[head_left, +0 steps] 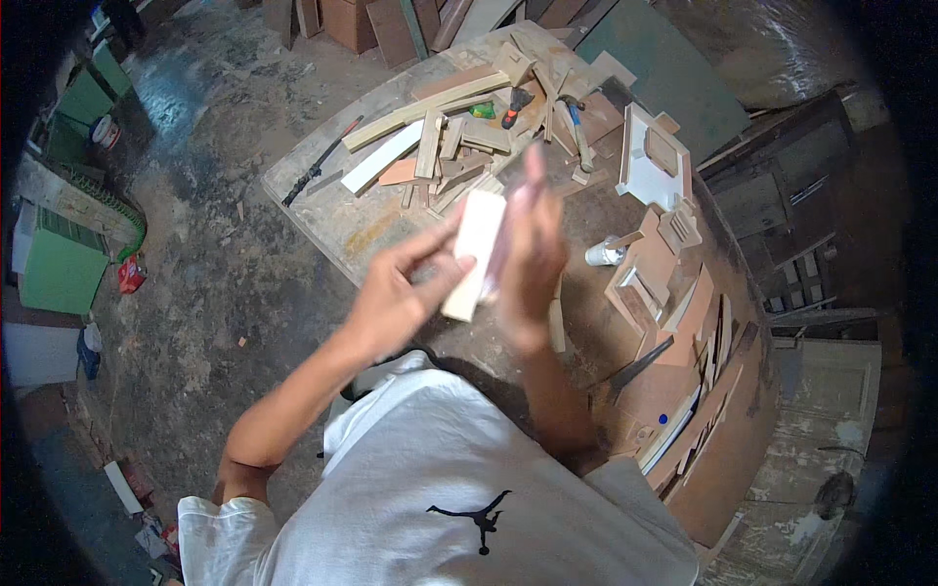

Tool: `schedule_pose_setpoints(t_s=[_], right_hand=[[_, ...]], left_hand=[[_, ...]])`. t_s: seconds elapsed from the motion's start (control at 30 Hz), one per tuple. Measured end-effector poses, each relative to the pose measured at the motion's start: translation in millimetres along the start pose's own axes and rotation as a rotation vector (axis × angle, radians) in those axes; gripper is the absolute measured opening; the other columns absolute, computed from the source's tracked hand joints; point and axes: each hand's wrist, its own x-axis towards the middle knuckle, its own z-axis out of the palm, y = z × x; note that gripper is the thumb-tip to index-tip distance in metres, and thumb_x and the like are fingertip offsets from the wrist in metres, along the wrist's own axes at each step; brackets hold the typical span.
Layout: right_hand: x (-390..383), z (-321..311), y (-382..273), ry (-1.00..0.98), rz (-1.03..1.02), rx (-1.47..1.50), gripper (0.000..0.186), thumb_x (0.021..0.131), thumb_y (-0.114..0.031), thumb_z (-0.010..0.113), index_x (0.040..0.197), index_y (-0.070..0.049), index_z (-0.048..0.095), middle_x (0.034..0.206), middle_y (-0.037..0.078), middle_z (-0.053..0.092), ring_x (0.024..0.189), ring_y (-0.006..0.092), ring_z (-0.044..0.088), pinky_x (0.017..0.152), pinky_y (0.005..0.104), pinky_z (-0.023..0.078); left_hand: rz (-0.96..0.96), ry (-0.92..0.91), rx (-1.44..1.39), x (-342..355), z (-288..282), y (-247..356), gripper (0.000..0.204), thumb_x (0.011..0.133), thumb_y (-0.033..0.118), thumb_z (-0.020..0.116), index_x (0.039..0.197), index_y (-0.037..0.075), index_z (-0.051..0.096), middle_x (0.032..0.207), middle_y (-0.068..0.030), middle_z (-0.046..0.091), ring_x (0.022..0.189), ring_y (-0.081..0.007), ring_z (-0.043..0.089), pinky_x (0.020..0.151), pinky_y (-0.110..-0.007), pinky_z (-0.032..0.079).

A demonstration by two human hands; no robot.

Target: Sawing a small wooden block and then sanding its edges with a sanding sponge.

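Note:
My left hand (396, 293) grips a pale rectangular wooden block (475, 252) by its lower edge, thumb on its face, holding it upright above the workbench (332, 210). My right hand (530, 256) is pressed flat against the block's right side, fingers straight and blurred by motion. Something thin may lie between that palm and the block, but it is too blurred to tell. Both forearms reach up from my white shirt at the bottom of the view.
Wood offcuts and strips (459, 137) are piled on the bench behind the block. A screwdriver (511, 107), a hammer (576, 127), a white cut panel (650, 161) and a small white bottle (603, 255) lie there. More boards (684, 371) are stacked at the right. Dirty floor lies to the left.

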Motion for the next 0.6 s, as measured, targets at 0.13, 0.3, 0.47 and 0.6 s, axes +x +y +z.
schedule_pose_setpoints(t_s=[0.13, 0.3, 0.47, 0.6], right_hand=[[-14, 1, 12, 0.050, 0.052, 0.092, 0.050, 0.109, -0.025, 0.042, 0.152, 0.001, 0.046, 0.113, 0.015, 0.059, 0.110, 0.0221, 0.058, 0.098, 0.0352, 0.045], [21, -2, 3, 0.054, 0.219, 0.178, 0.052, 0.111, -0.031, 0.039, 0.153, -0.001, 0.046, 0.117, 0.011, 0.060, 0.105, 0.0164, 0.058, 0.094, 0.0295, 0.045], [-26, 8, 14, -0.007, -0.016, -0.010, 0.055, 0.111, -0.037, 0.039, 0.154, -0.004, 0.046, 0.122, 0.014, 0.057, 0.102, 0.0151, 0.056, 0.092, 0.0301, 0.044], [48, -15, 35, 0.100, -0.068, 0.123, 0.055, 0.110, -0.037, 0.048, 0.151, 0.000, 0.048, 0.114, 0.016, 0.058, 0.107, 0.0249, 0.058, 0.094, 0.0369, 0.046]], left_hand=[[-0.012, 0.019, 0.023, 10, -1, 13, 0.056, 0.098, 0.013, 0.072, 0.151, 0.012, 0.053, 0.104, 0.0025, 0.065, 0.094, -0.0053, 0.057, 0.093, -0.025, 0.048], [0.053, 0.023, 0.084, 12, 5, -5, 0.055, 0.097, 0.011, 0.072, 0.149, 0.009, 0.054, 0.114, -0.0021, 0.068, 0.094, -0.0064, 0.059, 0.092, -0.026, 0.049], [0.011, -0.004, -0.054, 39, -6, 19, 0.056, 0.099, 0.010, 0.069, 0.151, 0.006, 0.050, 0.117, -0.0029, 0.069, 0.098, -0.0068, 0.059, 0.092, -0.025, 0.049], [-0.054, -0.062, 0.056, 17, 9, 6, 0.057, 0.099, 0.007, 0.068, 0.152, 0.003, 0.048, 0.120, -0.0033, 0.068, 0.102, -0.0070, 0.060, 0.093, -0.023, 0.048]])
